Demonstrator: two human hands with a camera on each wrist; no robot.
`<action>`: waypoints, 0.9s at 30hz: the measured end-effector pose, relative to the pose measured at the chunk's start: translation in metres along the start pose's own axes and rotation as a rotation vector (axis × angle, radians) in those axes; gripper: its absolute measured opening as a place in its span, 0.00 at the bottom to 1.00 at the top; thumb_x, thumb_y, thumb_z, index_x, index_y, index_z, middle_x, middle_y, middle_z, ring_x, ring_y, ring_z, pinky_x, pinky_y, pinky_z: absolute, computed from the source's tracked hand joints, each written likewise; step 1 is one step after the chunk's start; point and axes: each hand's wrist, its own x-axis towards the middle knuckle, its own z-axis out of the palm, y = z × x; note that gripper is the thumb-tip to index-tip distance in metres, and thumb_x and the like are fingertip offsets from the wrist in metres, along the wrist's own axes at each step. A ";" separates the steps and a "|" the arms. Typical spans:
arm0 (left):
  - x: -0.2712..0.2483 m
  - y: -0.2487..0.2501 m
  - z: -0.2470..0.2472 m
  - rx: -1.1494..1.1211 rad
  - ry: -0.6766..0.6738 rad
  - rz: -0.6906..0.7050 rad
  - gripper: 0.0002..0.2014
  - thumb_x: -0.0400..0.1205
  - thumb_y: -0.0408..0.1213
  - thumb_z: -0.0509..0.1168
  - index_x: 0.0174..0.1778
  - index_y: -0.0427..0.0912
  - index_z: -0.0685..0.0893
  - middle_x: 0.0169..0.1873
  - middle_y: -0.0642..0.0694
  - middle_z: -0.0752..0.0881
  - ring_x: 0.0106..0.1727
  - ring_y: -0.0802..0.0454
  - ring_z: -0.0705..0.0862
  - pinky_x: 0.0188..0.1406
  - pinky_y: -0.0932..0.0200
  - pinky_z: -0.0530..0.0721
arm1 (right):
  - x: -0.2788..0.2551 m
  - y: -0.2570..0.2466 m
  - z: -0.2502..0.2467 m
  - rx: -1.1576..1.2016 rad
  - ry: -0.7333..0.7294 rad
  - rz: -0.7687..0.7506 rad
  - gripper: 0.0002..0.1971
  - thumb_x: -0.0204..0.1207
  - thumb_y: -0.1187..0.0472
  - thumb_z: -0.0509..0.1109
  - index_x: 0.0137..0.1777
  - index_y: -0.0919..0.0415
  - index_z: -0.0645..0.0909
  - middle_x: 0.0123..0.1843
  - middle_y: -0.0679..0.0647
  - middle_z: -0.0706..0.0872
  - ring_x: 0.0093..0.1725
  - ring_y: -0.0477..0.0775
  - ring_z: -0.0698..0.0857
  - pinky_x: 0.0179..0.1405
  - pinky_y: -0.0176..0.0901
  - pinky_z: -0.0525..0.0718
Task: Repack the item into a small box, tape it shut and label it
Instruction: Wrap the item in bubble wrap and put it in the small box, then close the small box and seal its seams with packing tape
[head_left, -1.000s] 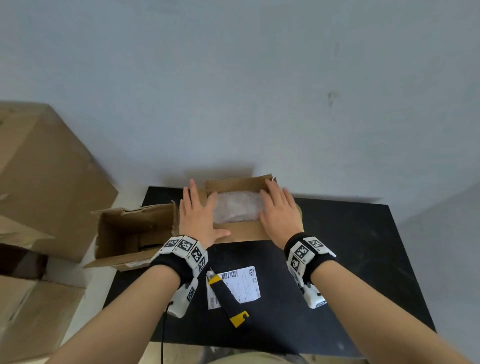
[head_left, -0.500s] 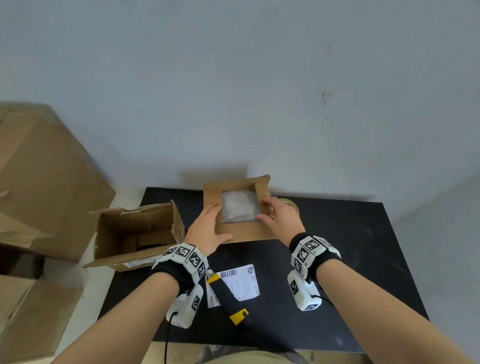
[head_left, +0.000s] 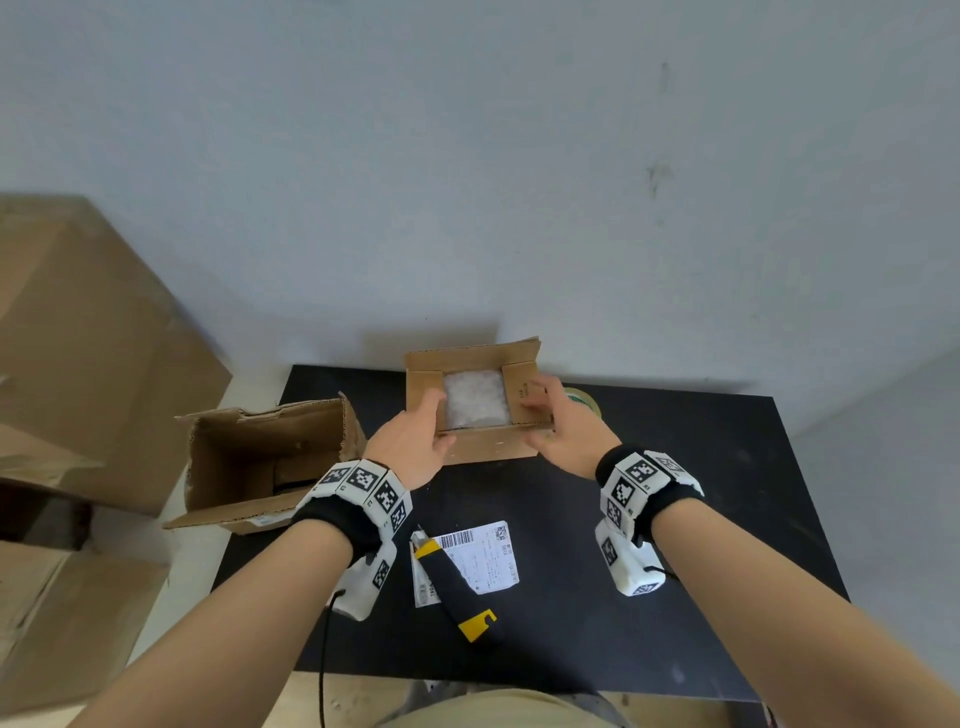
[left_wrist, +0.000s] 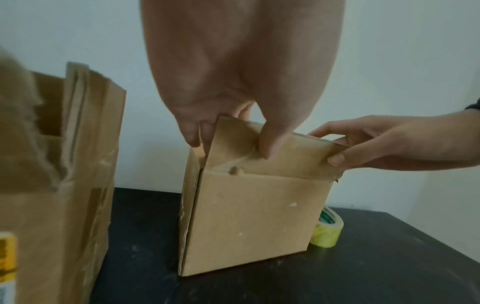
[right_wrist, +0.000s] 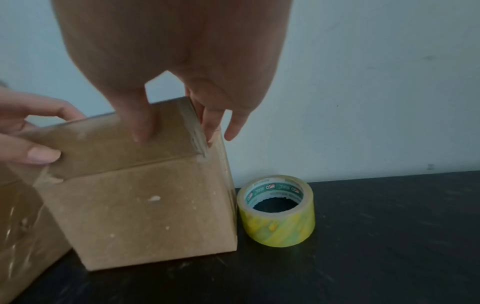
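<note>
The small cardboard box (head_left: 488, 447) stands at the back of the black table (head_left: 675, 493), its top open. Inside lies the item in bubble wrap (head_left: 475, 400). The two side flaps are folded inward over it. My left hand (head_left: 415, 431) pinches the near flap (left_wrist: 272, 162) at the box's left corner, thumb on the flap's outer face and fingers behind it. My right hand (head_left: 550, 415) holds the right corner the same way, thumb (right_wrist: 141, 127) on the near flap and fingers over the right flap. The far flap stands upright.
A yellowish tape roll (right_wrist: 276, 209) sits right of the box, touching it or nearly so. A shipping label (head_left: 480, 556) and a black-and-yellow utility knife (head_left: 457, 587) lie in front. A larger open box (head_left: 270, 457) stands at the table's left edge, with big cartons (head_left: 78, 338) beyond.
Both hands lay flat on the side flaps a second ago. They have slid back toward me, and thumbs and fingers now hold the near flap at its two corners.
</note>
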 end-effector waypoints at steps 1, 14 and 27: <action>0.002 0.000 -0.002 -0.005 0.004 -0.015 0.21 0.84 0.44 0.60 0.70 0.49 0.61 0.55 0.42 0.85 0.50 0.44 0.86 0.52 0.46 0.85 | 0.003 0.001 -0.001 -0.002 0.024 -0.001 0.35 0.76 0.60 0.68 0.79 0.54 0.54 0.72 0.54 0.78 0.68 0.57 0.79 0.66 0.49 0.78; 0.030 0.000 -0.011 -0.027 0.258 -0.113 0.55 0.72 0.41 0.77 0.83 0.48 0.41 0.82 0.36 0.49 0.81 0.38 0.57 0.72 0.43 0.71 | 0.028 0.002 0.001 -0.089 0.213 0.023 0.34 0.74 0.60 0.73 0.75 0.60 0.58 0.72 0.58 0.74 0.68 0.57 0.77 0.60 0.46 0.77; 0.049 0.000 -0.014 -0.115 0.034 -0.154 0.36 0.75 0.38 0.74 0.77 0.54 0.67 0.79 0.41 0.62 0.76 0.37 0.68 0.74 0.42 0.67 | 0.050 0.008 -0.024 -0.168 0.008 -0.109 0.34 0.65 0.61 0.78 0.71 0.54 0.69 0.71 0.50 0.69 0.68 0.54 0.75 0.66 0.52 0.77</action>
